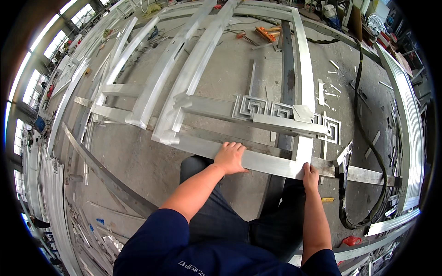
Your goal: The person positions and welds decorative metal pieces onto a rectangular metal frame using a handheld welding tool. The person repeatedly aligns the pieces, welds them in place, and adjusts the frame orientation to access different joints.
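Observation:
A large silver metal frame [271,164] of square tubes lies in front of me, its near rail over my knees. My left hand [230,158] is wrapped over that rail near its middle, fingers on top. At the frame's near right corner, my right hand [311,178] is closed around the rail's end with the thumb up; its other fingers are mostly hidden. Just beyond, a crossbar [209,105] runs parallel to the near rail. Beside it are square-spiral fretwork pieces [251,108], a short tube [285,124] and a small pale plate [302,113].
A dark steel beam [287,69] runs lengthwise beneath the frame. Black cables [357,92] loop down at the right, near a stack of silver profiles [405,133]. Orange tools [265,34] lie on the far floor. Another metal frame [115,113] stands to the left; offcuts are scattered about.

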`<action>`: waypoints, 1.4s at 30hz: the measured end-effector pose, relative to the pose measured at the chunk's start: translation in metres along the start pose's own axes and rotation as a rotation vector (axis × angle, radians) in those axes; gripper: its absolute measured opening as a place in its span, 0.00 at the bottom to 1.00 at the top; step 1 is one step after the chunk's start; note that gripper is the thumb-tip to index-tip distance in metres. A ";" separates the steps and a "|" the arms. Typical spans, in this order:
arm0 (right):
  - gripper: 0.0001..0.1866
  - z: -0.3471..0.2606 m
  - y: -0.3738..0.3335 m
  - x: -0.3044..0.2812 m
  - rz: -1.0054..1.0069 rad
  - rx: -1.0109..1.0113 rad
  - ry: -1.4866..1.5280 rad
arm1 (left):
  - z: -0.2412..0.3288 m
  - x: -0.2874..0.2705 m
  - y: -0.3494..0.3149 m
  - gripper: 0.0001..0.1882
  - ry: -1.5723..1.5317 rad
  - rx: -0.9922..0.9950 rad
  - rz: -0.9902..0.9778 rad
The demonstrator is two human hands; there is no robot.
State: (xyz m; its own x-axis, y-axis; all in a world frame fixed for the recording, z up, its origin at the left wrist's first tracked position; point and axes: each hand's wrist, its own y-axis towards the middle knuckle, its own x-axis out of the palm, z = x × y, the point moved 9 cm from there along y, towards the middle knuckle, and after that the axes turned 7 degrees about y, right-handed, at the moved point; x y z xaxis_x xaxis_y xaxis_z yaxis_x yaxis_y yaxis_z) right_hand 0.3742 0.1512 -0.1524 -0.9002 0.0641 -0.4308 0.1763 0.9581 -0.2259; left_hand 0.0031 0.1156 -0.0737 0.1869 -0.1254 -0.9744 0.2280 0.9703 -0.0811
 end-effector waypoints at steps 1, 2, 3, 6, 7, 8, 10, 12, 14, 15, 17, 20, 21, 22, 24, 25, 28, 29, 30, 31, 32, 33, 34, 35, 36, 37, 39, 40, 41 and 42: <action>0.21 -0.001 0.000 0.000 -0.001 -0.038 -0.011 | -0.002 0.000 0.000 0.44 -0.005 0.009 0.013; 0.21 0.000 0.001 0.002 -0.028 -0.041 -0.019 | -0.004 0.000 0.001 0.44 -0.004 0.018 0.034; 0.21 -0.003 -0.001 0.007 -0.063 -0.040 -0.025 | -0.008 0.000 -0.002 0.44 -0.002 0.021 0.051; 0.18 -0.005 -0.005 0.022 -0.161 -0.070 -0.052 | -0.019 -0.007 -0.005 0.43 0.037 0.028 0.083; 0.18 -0.020 -0.009 0.030 -0.180 -0.110 -0.058 | -0.027 -0.010 -0.005 0.42 0.029 0.029 0.084; 0.18 -0.033 -0.013 0.036 -0.198 -0.149 -0.063 | -0.033 -0.011 -0.006 0.42 0.021 0.030 0.084; 0.17 -0.038 -0.012 0.039 -0.224 -0.123 -0.107 | -0.035 -0.012 -0.001 0.42 0.004 0.045 0.102; 0.17 -0.038 -0.013 0.039 -0.206 -0.120 -0.089 | -0.037 -0.012 0.002 0.41 -0.001 0.041 0.112; 0.17 -0.037 -0.014 0.037 -0.217 -0.115 -0.072 | -0.034 -0.011 0.004 0.41 -0.005 0.033 0.117; 0.18 -0.039 -0.016 0.038 -0.225 -0.125 -0.031 | -0.032 -0.010 0.002 0.41 0.000 0.018 0.110; 0.24 -0.043 -0.017 0.041 -0.225 -0.149 -0.055 | -0.032 -0.012 0.000 0.41 0.014 -0.007 0.102; 0.37 -0.061 -0.026 0.039 -0.151 -0.150 -0.250 | -0.028 -0.013 0.000 0.41 0.086 0.012 0.098; 0.44 -0.072 -0.031 0.040 -0.164 -0.094 -0.270 | -0.026 -0.014 -0.002 0.44 0.136 0.017 0.118; 0.47 -0.068 -0.031 0.042 -0.129 -0.078 -0.315 | -0.023 -0.013 0.000 0.45 0.162 -0.004 0.100; 0.50 -0.067 -0.030 0.042 -0.103 -0.049 -0.301 | -0.020 -0.013 0.003 0.47 0.217 -0.061 0.069; 0.50 -0.066 -0.030 0.039 -0.091 -0.048 -0.319 | -0.016 -0.013 0.004 0.47 0.199 -0.058 0.066; 0.48 -0.066 -0.027 0.026 -0.070 -0.031 -0.366 | -0.005 -0.017 0.007 0.47 0.159 -0.049 0.086; 0.45 -0.063 -0.020 0.018 -0.040 -0.011 -0.356 | 0.005 -0.016 0.008 0.46 0.153 -0.041 0.106; 0.43 -0.056 -0.016 0.008 -0.008 0.013 -0.352 | 0.018 -0.012 0.011 0.46 0.141 -0.030 0.124; 0.41 -0.053 -0.013 -0.005 0.065 -0.010 -0.331 | 0.030 -0.009 0.014 0.45 0.132 -0.039 0.119; 0.39 -0.051 -0.011 -0.017 0.138 -0.032 -0.310 | 0.038 -0.006 0.016 0.45 0.123 -0.047 0.120; 0.38 -0.045 -0.010 -0.029 0.229 -0.039 -0.350 | 0.047 -0.002 0.020 0.45 0.109 -0.048 0.125; 0.38 -0.053 -0.012 -0.035 0.219 -0.015 -0.336 | 0.052 0.000 0.020 0.45 0.099 -0.063 0.129; 0.37 -0.056 -0.013 -0.041 0.308 -0.069 -0.390 | 0.057 0.001 0.020 0.44 0.108 -0.071 0.139; 0.35 -0.056 -0.017 -0.050 0.403 -0.116 -0.447 | 0.066 0.003 0.024 0.44 0.096 -0.070 0.112; 0.34 -0.060 -0.016 -0.054 0.420 -0.129 -0.448 | 0.072 0.002 0.028 0.44 0.095 -0.086 0.089; 0.31 -0.066 -0.018 -0.067 0.512 -0.220 -0.459 | 0.084 0.006 0.031 0.45 0.082 -0.094 0.073; 0.27 -0.071 -0.018 -0.068 0.482 -0.213 -0.361 | 0.089 0.007 0.032 0.45 0.073 -0.094 0.088; 0.24 -0.085 -0.022 -0.059 0.511 -0.376 -0.434 | 0.089 0.006 0.030 0.46 0.065 -0.094 0.104; 0.21 -0.099 -0.031 -0.053 0.548 -0.533 -0.512 | 0.091 0.008 0.031 0.46 0.065 -0.090 0.096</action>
State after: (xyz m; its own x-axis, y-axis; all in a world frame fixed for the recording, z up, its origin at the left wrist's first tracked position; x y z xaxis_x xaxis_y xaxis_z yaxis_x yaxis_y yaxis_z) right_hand 0.3773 0.1462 -0.0357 -0.4361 0.5376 -0.7217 0.2048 0.8402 0.5021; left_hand 0.0986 0.1258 -0.0648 0.1407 -0.0206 -0.9898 0.1250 0.9921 -0.0028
